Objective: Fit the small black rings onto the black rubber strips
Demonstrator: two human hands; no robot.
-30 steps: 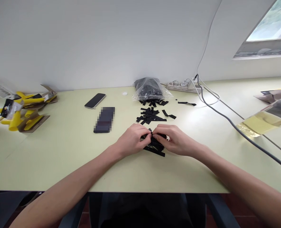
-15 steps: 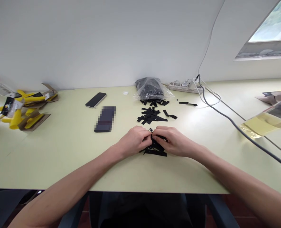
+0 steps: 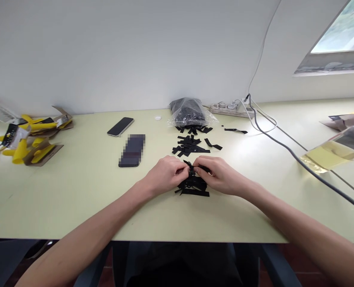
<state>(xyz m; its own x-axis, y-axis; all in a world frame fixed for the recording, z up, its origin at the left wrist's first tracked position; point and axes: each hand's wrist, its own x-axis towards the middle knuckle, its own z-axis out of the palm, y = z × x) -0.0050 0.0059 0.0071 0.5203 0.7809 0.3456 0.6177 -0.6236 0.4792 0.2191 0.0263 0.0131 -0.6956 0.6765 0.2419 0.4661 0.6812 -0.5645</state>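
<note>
My left hand (image 3: 168,172) and my right hand (image 3: 220,173) meet at the middle of the table, fingertips close together. Between them they pinch a short black strip (image 3: 190,165), its upper end showing above the fingers. Just below lies a pile of black strips (image 3: 191,185), partly covered by my hands. Farther back is another pile of black strips (image 3: 189,146), with a bent strip (image 3: 213,144) to its right. A clear plastic bag (image 3: 190,111) full of black pieces stands near the wall, several strips at its mouth.
Left of my hands lie a phone (image 3: 120,126) and a dark pixelated object (image 3: 132,150). Yellow items in cardboard (image 3: 36,139) sit at the far left. A power strip (image 3: 229,109), a thick cable (image 3: 302,163) and a yellow-and-clear package (image 3: 323,157) are on the right.
Both hands have shifted slightly up and apart. More of the held black strip and of the pile under my hands now shows.
</note>
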